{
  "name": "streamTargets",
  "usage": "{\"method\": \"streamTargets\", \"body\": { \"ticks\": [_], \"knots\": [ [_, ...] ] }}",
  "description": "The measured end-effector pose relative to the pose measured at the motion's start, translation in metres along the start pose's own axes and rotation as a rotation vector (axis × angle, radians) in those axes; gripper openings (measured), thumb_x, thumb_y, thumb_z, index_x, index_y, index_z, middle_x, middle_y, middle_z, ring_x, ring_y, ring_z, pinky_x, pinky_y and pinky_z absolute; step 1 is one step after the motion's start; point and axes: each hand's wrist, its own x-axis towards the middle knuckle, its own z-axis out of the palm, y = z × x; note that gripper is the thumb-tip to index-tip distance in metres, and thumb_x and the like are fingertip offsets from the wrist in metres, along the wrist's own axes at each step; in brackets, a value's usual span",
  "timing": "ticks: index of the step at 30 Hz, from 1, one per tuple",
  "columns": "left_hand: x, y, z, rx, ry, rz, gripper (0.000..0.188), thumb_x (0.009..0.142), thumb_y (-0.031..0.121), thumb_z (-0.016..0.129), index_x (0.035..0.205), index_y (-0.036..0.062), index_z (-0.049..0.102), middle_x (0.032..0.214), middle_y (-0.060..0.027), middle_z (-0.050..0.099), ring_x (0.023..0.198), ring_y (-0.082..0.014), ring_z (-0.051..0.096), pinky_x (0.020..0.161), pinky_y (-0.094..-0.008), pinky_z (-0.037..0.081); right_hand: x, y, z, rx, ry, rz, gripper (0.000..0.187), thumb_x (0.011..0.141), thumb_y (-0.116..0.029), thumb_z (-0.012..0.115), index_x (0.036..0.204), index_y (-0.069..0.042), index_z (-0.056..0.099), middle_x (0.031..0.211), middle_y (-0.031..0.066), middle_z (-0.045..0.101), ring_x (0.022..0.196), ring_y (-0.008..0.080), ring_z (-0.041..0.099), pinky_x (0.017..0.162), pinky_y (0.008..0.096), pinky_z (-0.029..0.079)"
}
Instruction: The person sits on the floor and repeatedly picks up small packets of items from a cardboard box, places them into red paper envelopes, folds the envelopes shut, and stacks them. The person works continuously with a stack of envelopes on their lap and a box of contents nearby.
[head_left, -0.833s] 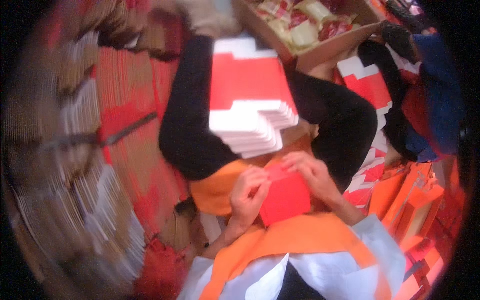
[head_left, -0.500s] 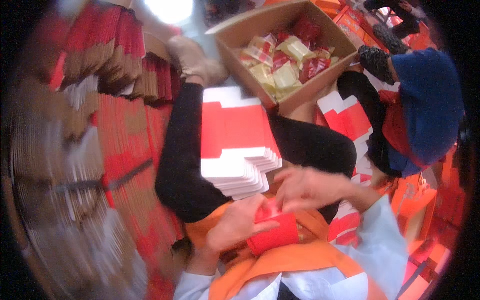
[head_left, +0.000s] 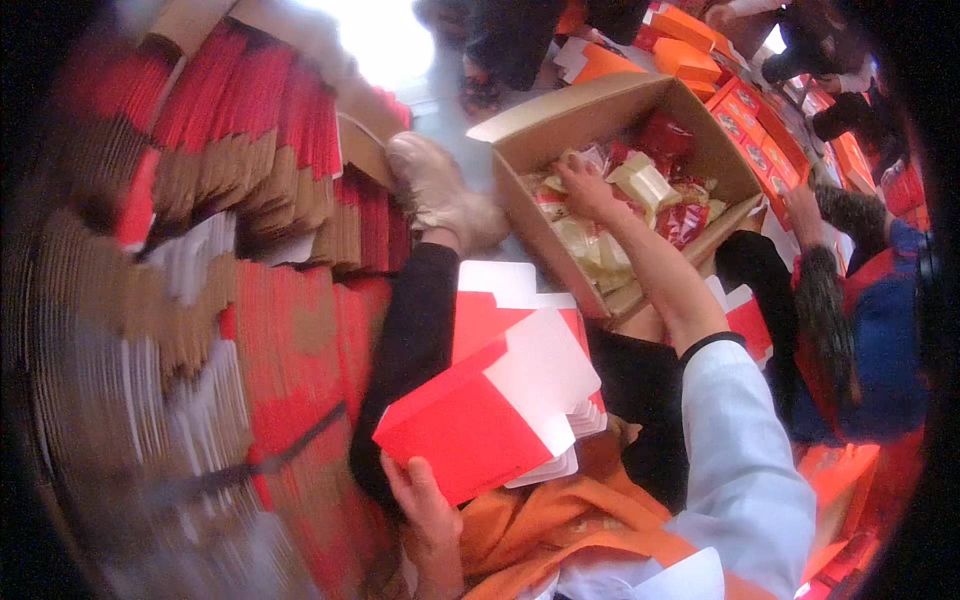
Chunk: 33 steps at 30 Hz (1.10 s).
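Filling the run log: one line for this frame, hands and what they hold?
left hand: holds red folded carton | right hand: open, reaching among packets in cardboard box | flat carton stack on lap

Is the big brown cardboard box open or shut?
Open: the brown cardboard box has its flaps spread, showing yellow and red packets inside, with the right hand reaching in.

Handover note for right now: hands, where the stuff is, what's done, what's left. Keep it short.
Left hand: grip on the lower edge of the folded red box, white flap open, over the lap.
Right hand: stretched into the cardboard carton, on the wrapped packets; grip unclear.
Flat red blanks lie stacked on the legs.
Done: box formed.
Left: nothing visibly in it yet; flap not closed.
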Motion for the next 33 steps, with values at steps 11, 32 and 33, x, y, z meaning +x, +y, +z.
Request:
{"method": "streamTargets", "body": {
  "ticks": [11, 32, 33],
  "knots": [
    [0.011, -0.026, 0.018, 0.078, 0.034, 0.189, 0.047, 0.091, 0.029, 0.047, 0.127, 0.0033, 0.031, 0.119, -0.0112, 0.045, 0.105, -0.0208, 0.047, 0.090, -0.0356, 0.038, -0.104, -0.058, -0.205, 1.510, 0.129, 0.219, 0.047, 0.077, -0.011, 0.056, 0.120, -0.007, 0.039, 0.105, 0.0080, 0.053, 0.093, 0.0153, 0.054, 0.081, 0.0303, 0.046],
    [-0.049, -0.071, -0.013, 0.519, -0.060, 0.356, 0.051, 0.093, 0.033, 0.041, 0.129, 0.0009, 0.027, 0.124, -0.0138, 0.042, 0.110, -0.0229, 0.045, 0.093, -0.0361, 0.035, -0.294, -0.166, -0.234, 0.931, -0.128, -0.299, 0.053, 0.084, -0.011, 0.056, 0.130, 0.000, 0.034, 0.125, 0.0150, 0.048, 0.112, 0.0268, 0.049, 0.092, 0.0358, 0.039],
    [-0.055, -0.078, -0.013, 0.554, -0.087, 0.328, 0.052, 0.093, 0.034, 0.040, 0.131, 0.0012, 0.025, 0.125, -0.0137, 0.041, 0.111, -0.0224, 0.044, 0.094, -0.0355, 0.034, -0.304, -0.177, -0.230, 1.102, -0.191, -0.178, 0.061, 0.081, -0.012, 0.060, 0.132, 0.000, 0.030, 0.130, 0.0150, 0.042, 0.118, 0.0255, 0.043, 0.096, 0.0352, 0.035]
  ]
}}
